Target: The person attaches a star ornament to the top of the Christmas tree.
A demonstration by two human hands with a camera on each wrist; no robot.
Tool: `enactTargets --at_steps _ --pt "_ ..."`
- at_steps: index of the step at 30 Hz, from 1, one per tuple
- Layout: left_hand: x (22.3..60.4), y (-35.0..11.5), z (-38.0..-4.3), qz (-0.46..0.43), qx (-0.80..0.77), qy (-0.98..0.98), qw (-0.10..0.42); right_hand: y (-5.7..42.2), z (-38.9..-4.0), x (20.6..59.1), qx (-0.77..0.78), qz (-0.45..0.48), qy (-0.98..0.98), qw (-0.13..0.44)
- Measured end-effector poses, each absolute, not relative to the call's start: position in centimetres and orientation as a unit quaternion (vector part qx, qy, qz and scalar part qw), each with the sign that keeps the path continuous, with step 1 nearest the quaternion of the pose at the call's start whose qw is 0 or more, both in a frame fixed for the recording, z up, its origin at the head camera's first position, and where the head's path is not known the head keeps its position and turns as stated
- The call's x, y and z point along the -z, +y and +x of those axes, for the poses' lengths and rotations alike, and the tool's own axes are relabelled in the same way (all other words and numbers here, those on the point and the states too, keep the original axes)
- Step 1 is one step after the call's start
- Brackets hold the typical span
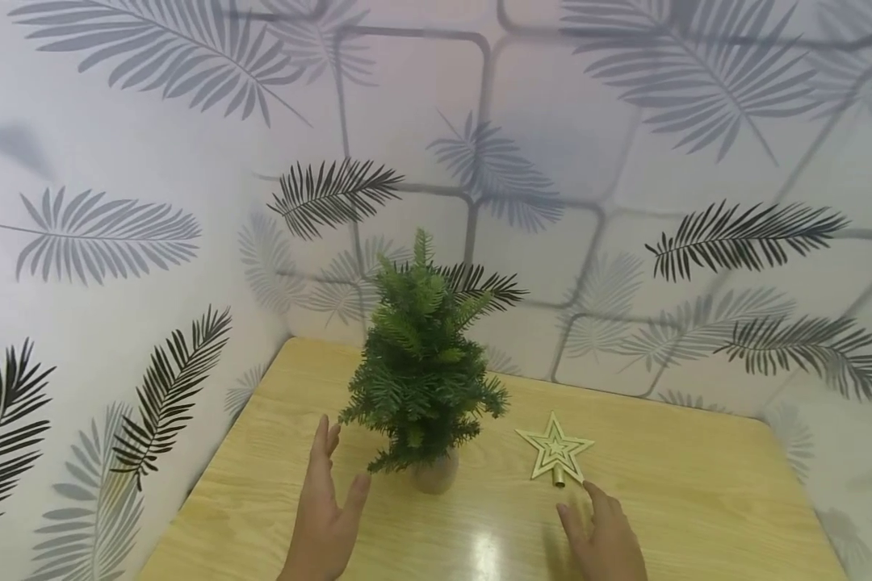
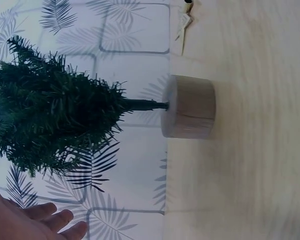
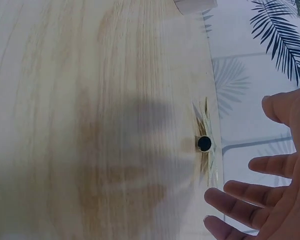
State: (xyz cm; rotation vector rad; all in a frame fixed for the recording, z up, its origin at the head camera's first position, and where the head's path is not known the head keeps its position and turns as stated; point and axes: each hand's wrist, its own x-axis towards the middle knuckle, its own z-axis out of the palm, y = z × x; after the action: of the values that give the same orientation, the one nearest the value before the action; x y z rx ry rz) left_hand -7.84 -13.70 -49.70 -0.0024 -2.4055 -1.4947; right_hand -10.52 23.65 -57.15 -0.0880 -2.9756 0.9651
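A small artificial Christmas tree stands upright on the table, its trunk set in a round wooden base. To its right lies a gold star tree topper, with a short hollow tube pointing toward the person. My left hand is held at the tree's left side, fingers extended and thumb apart, holding nothing. Just in front of the star, my right hand hovers with its fingers spread and nothing in them. The right wrist view shows the star's dark tube opening beyond those fingers.
The light wooden table runs back to a wall with a feather and line pattern. Another patterned wall borders the table's left side. A bright reflection falls on the tabletop near the front.
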Motion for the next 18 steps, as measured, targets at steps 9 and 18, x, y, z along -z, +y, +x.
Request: enactTargets --at_steps 9,18 --pt "47.6 -13.5 -9.4 -0.051 0.531 -0.826 0.183 23.9 -11.8 58.5 -0.303 -0.041 -0.952 -0.014" --pt "46.5 -13.3 -9.4 -0.058 0.531 -0.822 0.198 24.6 -12.3 58.7 -0.316 -0.041 -0.948 -0.021"
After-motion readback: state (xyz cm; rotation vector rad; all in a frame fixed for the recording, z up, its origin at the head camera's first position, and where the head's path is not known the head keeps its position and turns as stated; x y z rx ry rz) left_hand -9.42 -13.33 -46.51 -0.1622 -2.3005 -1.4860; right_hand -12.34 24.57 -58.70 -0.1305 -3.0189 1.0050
